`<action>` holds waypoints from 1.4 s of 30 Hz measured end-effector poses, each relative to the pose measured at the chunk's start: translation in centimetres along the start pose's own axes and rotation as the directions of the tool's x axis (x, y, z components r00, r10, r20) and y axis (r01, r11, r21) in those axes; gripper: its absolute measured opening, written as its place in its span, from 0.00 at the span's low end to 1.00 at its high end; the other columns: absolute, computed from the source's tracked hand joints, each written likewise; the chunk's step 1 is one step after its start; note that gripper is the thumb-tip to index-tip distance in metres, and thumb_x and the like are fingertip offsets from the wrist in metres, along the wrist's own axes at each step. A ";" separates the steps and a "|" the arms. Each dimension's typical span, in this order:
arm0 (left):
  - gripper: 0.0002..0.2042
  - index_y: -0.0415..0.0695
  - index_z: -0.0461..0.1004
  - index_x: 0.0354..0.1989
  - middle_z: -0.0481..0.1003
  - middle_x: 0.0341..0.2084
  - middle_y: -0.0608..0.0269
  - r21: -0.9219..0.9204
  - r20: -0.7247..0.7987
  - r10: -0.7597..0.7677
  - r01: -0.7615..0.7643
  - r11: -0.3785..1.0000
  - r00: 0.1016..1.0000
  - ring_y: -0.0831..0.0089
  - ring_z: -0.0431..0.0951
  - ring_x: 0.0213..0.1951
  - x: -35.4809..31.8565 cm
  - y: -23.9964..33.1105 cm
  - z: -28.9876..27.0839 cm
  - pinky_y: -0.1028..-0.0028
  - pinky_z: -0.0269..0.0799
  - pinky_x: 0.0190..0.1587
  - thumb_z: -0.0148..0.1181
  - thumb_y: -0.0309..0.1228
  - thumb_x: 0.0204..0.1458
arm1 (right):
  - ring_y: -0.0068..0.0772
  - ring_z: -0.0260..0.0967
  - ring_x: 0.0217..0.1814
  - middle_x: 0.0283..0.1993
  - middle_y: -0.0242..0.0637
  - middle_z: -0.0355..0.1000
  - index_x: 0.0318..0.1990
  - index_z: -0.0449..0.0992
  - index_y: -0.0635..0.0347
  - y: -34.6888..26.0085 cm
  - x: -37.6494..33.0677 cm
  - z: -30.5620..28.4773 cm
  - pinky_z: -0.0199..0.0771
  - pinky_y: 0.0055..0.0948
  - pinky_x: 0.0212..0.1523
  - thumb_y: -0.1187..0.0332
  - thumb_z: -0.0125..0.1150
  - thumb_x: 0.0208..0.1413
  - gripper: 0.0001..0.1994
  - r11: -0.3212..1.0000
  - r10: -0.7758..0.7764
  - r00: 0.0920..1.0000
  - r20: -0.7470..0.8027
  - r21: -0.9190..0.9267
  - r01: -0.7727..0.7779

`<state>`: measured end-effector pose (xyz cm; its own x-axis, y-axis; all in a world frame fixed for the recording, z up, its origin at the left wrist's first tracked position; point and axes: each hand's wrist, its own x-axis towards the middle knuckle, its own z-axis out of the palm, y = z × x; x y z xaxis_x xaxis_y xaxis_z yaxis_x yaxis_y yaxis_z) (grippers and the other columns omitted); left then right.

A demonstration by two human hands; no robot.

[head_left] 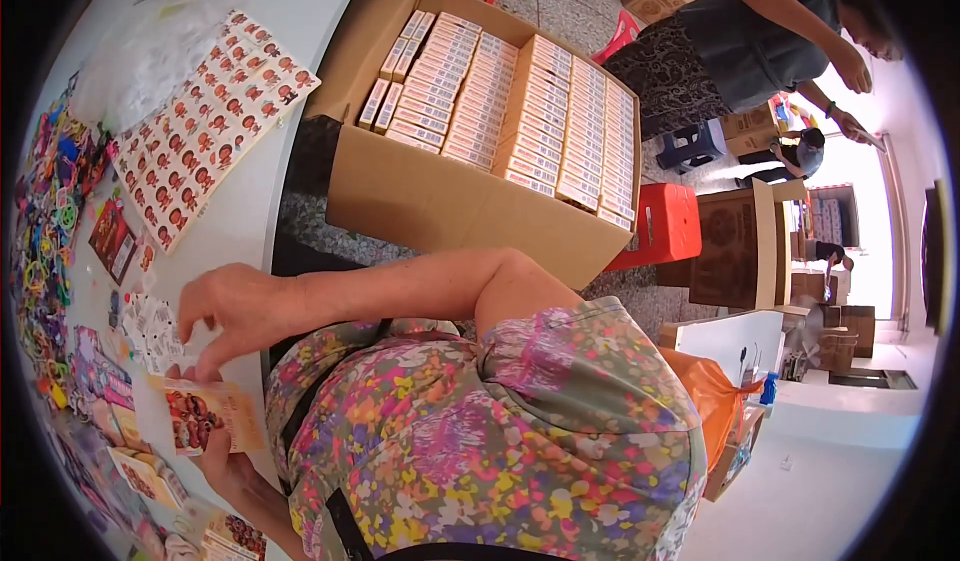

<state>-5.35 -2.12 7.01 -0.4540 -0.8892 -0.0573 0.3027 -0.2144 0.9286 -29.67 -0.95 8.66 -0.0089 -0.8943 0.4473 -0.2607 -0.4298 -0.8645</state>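
Observation:
In my left hand (pixel 226 463) is a small cream-and-orange printed box (pixel 195 419) with cartoon figures on its face. The thumb lies along its near side; the fingers behind are partly hidden. My right hand (pixel 235 311) hovers at the box's upper edge, its fingers curved and a gap showing between forefinger and thumb. Close beside it on the table lies a pile of small white printed pieces (pixel 150 331). Farther up the white table (pixel 235 226) rests a sheet of character stickers (pixel 200 131). A dark red packet (pixel 112 239) lies beside that sheet.
Colourful small trinkets (pixel 45 231) line the table's far side. More small boxes (pixel 148 476) stand at the lower left. A large carton (pixel 440 196) packed with small boxes is beside the table, near a red stool (pixel 668 223). Another person (pixel 745 41) stands beyond the carton.

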 end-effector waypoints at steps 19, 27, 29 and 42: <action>0.27 0.37 0.60 0.59 0.70 0.47 0.57 0.437 -0.420 0.132 0.072 0.897 0.898 0.70 0.75 0.45 -2.2 -0.6 4.8 0.72 0.73 0.48 0.63 0.21 0.50 | 0.18 0.63 0.20 0.18 0.41 0.70 0.25 0.75 0.67 0.7 -0.7 3.8 0.66 0.28 0.23 0.63 0.64 0.54 0.14 0.949 0.245 0.947 0.207 0.150 -0.278; 0.33 0.41 0.56 0.63 0.71 0.48 0.57 0.218 -0.347 0.161 -0.088 0.972 0.924 0.72 0.76 0.46 -3.9 0.1 4.9 0.74 0.75 0.47 0.65 0.18 0.48 | 0.18 0.72 0.36 0.34 0.34 0.76 0.52 0.69 0.65 -0.7 -1.3 4.3 0.73 0.18 0.38 0.75 0.62 0.56 0.16 0.875 0.295 0.900 0.320 0.288 -0.389; 0.31 0.40 0.57 0.63 0.70 0.50 0.57 0.225 -0.330 0.119 -0.044 0.973 0.937 0.71 0.75 0.48 -4.4 0.3 3.9 0.74 0.74 0.48 0.64 0.19 0.50 | 0.18 0.72 0.38 0.36 0.34 0.76 0.51 0.71 0.65 -0.3 -1.2 5.0 0.73 0.19 0.38 0.74 0.62 0.56 0.15 0.805 0.290 0.889 0.355 0.413 -0.427; 0.08 0.37 0.76 0.42 0.70 0.41 0.61 0.660 -0.185 0.417 -0.201 0.723 0.890 0.75 0.73 0.45 -3.0 -0.2 1.6 0.77 0.70 0.44 0.59 0.19 0.54 | 0.23 0.72 0.40 0.40 0.36 0.76 0.41 0.79 0.68 -0.2 1.3 4.6 0.73 0.22 0.42 0.73 0.62 0.56 0.08 0.962 0.172 0.881 0.442 0.116 -0.246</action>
<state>-5.38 1.28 7.60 -0.1229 -0.9555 0.2682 -0.2430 0.2910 0.9253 -25.20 -2.57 8.39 0.3735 -0.9164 0.1436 -0.1370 -0.2077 -0.9686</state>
